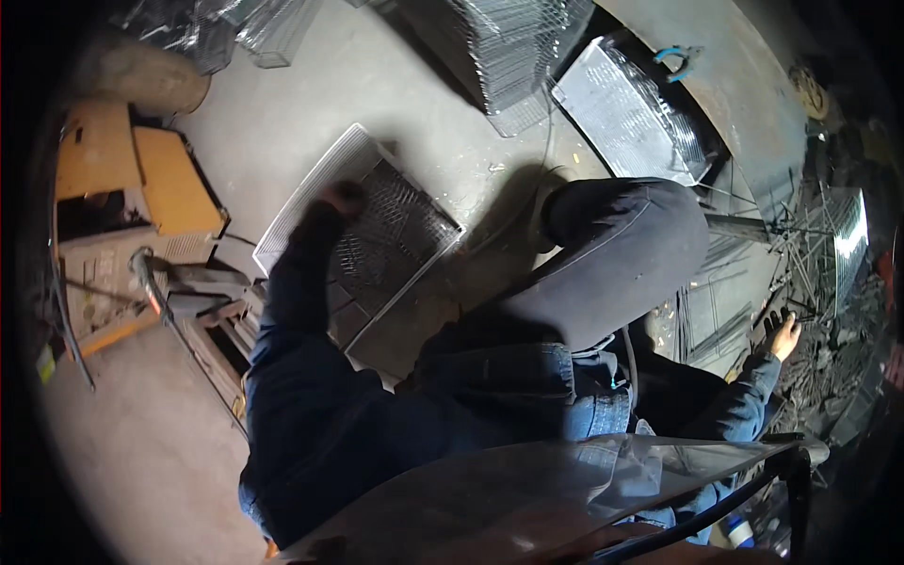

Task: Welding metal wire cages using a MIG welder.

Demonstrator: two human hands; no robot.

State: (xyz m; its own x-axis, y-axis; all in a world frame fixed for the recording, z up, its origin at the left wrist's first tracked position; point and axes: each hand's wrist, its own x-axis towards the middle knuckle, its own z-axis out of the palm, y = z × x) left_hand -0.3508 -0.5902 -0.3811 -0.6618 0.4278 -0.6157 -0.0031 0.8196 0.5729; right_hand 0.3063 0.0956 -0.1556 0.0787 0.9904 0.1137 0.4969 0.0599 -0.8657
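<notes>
My left hand (342,199), in a dark glove, rests on the far part of a shallow wire mesh tray (311,193) lying on the concrete floor, fingers curled onto the mesh. My blue denim sleeve runs down from it. My right hand (780,331), also gloved, reaches out low on the right with fingers apart, at a pile of thin wire rods (744,311); it holds nothing that I can see. My bent knee (626,240) in dark trousers sits between the two hands.
Stacks of wire mesh trays (626,113) (513,56) lie at the top. A yellow machine (141,188) stands at the left with a metal frame (202,311) beside it. Blue-handled pliers (680,58) lie on a curved metal sheet (753,94). A clear visor (527,490) crosses the bottom.
</notes>
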